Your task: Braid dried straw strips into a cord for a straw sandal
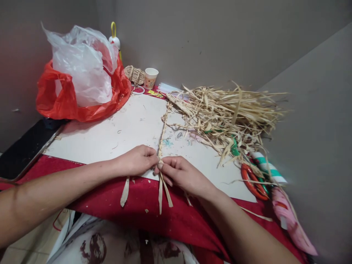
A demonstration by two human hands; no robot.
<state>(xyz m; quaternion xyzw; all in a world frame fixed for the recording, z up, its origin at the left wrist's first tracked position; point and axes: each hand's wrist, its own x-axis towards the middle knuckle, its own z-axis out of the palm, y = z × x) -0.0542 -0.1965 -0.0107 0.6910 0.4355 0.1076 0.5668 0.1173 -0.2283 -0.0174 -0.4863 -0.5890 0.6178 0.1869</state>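
A narrow braid of dried straw [162, 137] runs down the white board [132, 124] toward me. My left hand [141, 160] pinches its near end, and one loose strand [125, 192] hangs beneath that hand. Close beside it, nearly touching, my right hand [178, 169] is also closed on the braid's end. Two pale loose strands [161, 196] hang down between the hands over the red cloth [110, 198]. The fingertips hide the exact point where the strands cross.
A big heap of straw [233, 110] lies at back right, with red-handled scissors [253, 183] and a pink tube-like item [291, 220] near it. At left are a red plastic bag [82, 113] and a black phone [27, 146]. A paper cup [150, 79] and woven straw piece [134, 75] stand behind.
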